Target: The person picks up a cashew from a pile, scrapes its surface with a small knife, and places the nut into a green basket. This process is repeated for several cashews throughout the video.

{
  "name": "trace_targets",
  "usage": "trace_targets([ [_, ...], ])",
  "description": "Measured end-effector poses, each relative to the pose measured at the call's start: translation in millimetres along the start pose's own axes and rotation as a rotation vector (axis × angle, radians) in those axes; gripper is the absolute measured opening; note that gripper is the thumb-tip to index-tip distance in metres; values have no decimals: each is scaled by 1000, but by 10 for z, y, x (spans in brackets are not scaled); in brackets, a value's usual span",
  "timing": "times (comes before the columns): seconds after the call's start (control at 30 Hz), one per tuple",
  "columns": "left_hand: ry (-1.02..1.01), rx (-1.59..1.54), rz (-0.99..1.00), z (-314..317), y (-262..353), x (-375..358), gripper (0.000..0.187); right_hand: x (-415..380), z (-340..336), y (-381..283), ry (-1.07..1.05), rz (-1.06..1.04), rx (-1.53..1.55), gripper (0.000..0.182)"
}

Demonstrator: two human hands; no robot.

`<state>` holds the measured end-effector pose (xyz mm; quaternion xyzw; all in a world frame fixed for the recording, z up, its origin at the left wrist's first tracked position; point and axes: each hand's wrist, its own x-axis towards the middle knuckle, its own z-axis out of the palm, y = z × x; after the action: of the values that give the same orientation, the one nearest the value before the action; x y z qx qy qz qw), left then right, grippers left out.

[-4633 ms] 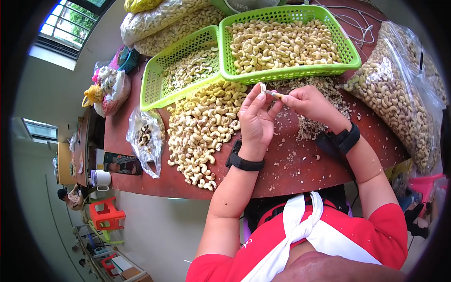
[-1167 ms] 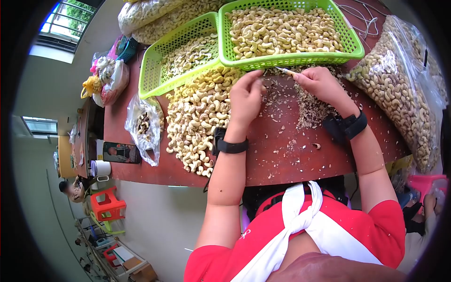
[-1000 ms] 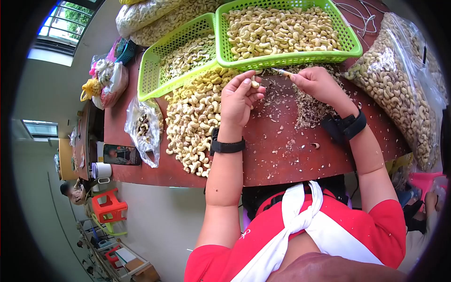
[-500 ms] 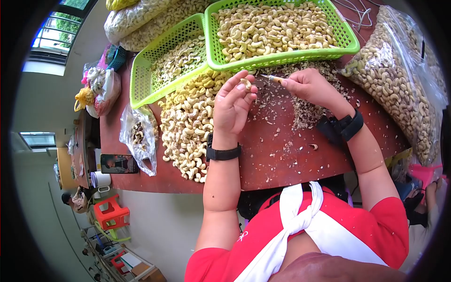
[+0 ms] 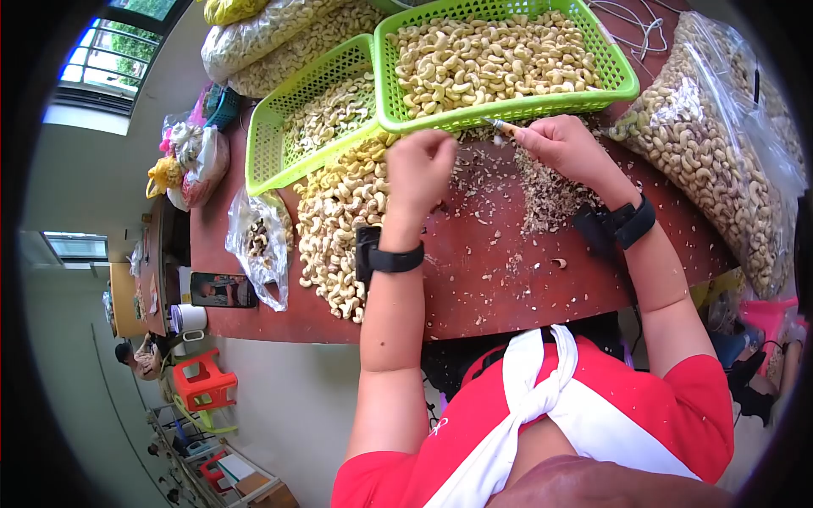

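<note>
In the head view, my right hand (image 5: 561, 148) is closed round the handle of a small knife (image 5: 506, 127). The blade points up and left, beside the front rim of the large green basket (image 5: 508, 110) full of cashews. My left hand (image 5: 421, 173) is curled with its back turned up, just below that rim. Whatever its fingers hold is hidden. Left of it, a pile of cashews (image 5: 332, 229) lies on the red table (image 5: 508, 279). Peeled scraps (image 5: 546, 190) are heaped below my right hand.
A smaller green basket (image 5: 264, 140) holds more cashews. Filled bags stand at the back left, and a large clear bag of cashews (image 5: 694, 144) is at the right. A plastic bag (image 5: 269, 269), a phone (image 5: 222, 289) and a mug (image 5: 188, 318) are at the left.
My left hand has turned over from palm up to back up, curling its fingers; the cashew it held no longer shows. My right hand keeps the knife and has moved little. The view shifted slightly.
</note>
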<state>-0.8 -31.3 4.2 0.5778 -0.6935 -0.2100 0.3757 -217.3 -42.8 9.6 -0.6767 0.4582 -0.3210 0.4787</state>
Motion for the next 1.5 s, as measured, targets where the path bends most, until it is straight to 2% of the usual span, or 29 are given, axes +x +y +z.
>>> trace_targets([
  [0.03, 41, 226, 187, 130, -80, -21, 21, -1, 0, 4, 3, -4, 3, 44],
  [0.1, 53, 474, 222, 315, -107, -50, 23, 8, 11, 24, 8, -50, -55, 44],
  [0.13, 56, 476, 228, 361, -86, -53, 23, 5, 18, 32, 12, -55, -56, 44],
  [0.2, 39, 693, 176, 422, -59, -37, 20, 5, 16, 36, 22, -34, -13, 45],
  [0.23, 39, 695, 182, 428, -42, -35, 20, 5, 7, 31, 27, -37, -12, 45],
  [0.3, -45, 734, 33, 433, -20, -36, 15, 7, -7, 27, 42, -59, -119, 45],
  [0.37, 0, 718, 70, 428, -88, -60, 13, 3, 9, 10, 32, -44, -140, 44],
  [0.43, -13, 626, 169, 386, -114, -84, 14, -10, 39, -7, 16, -47, -114, 43],
  [0.57, 37, 483, 157, 224, 27, -160, 14, -10, 77, 2, 4, -21, -127, 41],
  [0.63, -65, -512, -398, 127, 87, -198, 17, -14, 78, -3, -13, -10, -101, 41],
  [0.67, -121, -798, -455, 82, 7, -225, 17, -21, 89, -10, -15, -5, -101, 41],
  [0.7, -121, -801, -461, 75, -4, -251, 17, -28, 103, -27, -41, 8, -59, 41],
  [0.8, -100, -1169, -472, 60, -28, -291, 26, -50, 128, -71, -92, 41, -16, 40],
  [0.83, -98, -1172, -478, 51, -37, -295, 26, -57, 133, -81, -111, 58, -10, 40],
  [0.93, -260, -1376, -438, 36, -39, -286, 33, -70, 127, -101, -121, 21, 25, 39],
  [1.03, -223, -1387, -425, 25, -11, -290, 35, -64, 167, -69, -136, 27, 51, 38],
  [1.2, -297, -1363, -332, 6, -48, -310, 39, -81, 217, -84, -164, 57, 11, 37],
  [1.5, -165, -1273, -238, 35, 43, -316, 40, -86, 275, -69, -202, 44, -10, 39],
])
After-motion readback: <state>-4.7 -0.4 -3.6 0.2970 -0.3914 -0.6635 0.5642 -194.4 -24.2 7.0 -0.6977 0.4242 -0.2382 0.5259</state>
